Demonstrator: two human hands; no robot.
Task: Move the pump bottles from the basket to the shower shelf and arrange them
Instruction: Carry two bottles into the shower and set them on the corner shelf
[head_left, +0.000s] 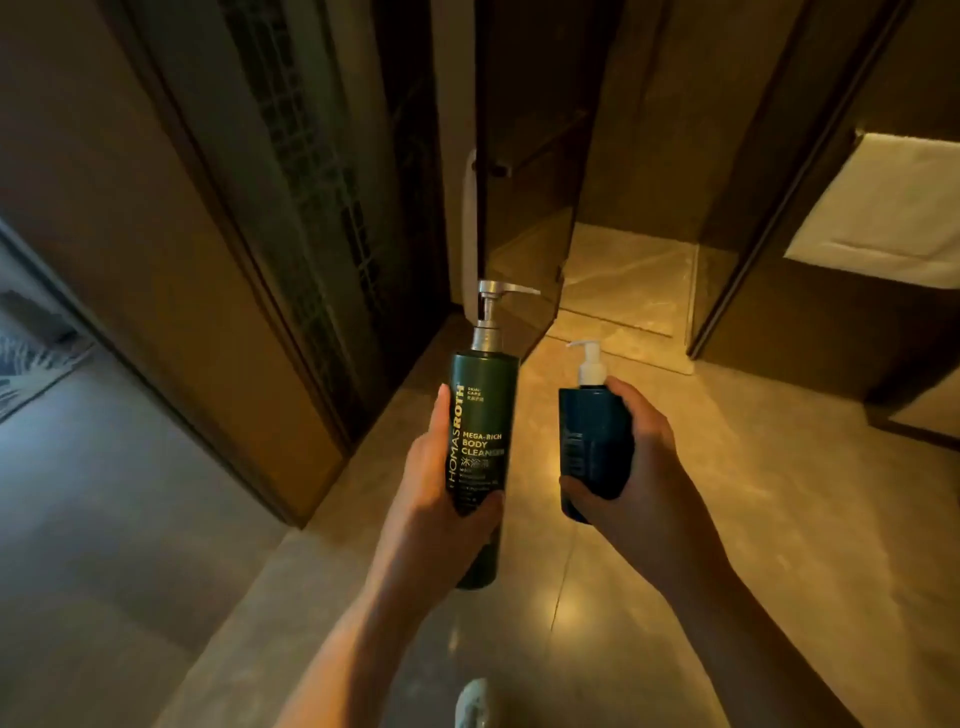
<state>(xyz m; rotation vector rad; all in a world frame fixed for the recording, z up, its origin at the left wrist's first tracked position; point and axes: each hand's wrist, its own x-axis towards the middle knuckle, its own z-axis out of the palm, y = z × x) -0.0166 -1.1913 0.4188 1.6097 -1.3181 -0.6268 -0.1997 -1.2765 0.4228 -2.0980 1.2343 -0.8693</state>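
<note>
While both arms reach forward over the glossy beige stone floor, 2 pump bottles are held upright side by side, near each other but apart. At 9 o'clock a dark brown wooden door panel runs along the edge of the view, with grey floor below it. Just left of centre, the left hand is wrapped round the lower half of the tall dark green cylindrical pump bottle, thumb along its left side and fingertips curled over the front beneath the gold lettering that reads "MEGA-RICH BODY CLEANSER". Its silver metal pump head points toward 3 o'clock. Behind it, at 12 o'clock, stands a glass shower door with a long pale vertical handle, and the shower's marble floor shows beyond. Right of centre, the right hand grips the shorter dark blue pump bottle, fingers closed across its right side and base; its white plastic pump points toward 9 o'clock. At 2 o'clock a white folded towel hangs against the dark wall. At 6 o'clock a pale shoe tip shows.
</note>
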